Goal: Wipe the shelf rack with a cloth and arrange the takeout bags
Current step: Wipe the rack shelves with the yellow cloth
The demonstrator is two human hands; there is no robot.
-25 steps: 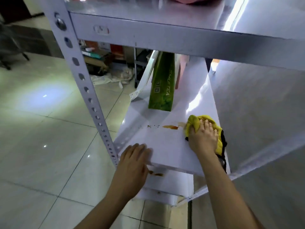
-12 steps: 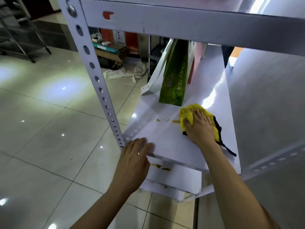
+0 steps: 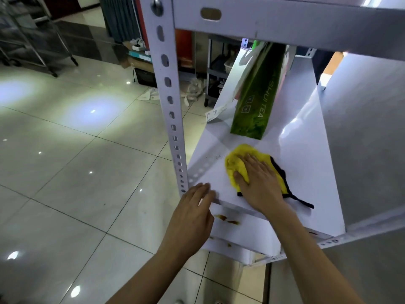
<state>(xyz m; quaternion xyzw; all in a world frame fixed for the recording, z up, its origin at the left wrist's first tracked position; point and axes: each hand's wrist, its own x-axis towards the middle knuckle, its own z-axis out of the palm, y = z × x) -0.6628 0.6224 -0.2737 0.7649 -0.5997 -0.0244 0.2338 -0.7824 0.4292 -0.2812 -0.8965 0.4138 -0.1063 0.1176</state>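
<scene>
Both hands on shelf: R hand flat on yellow cloth, L hand at edge.

Cloth on shelf, bag behind it, left hand at front edge.

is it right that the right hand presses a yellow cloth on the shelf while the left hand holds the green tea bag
Not quite. In the head view the left hand rests on the front edge of the shelf, not on the green tea bag, which stands untouched farther back. The rest holds: the right hand presses the yellow cloth on the shelf.
</scene>
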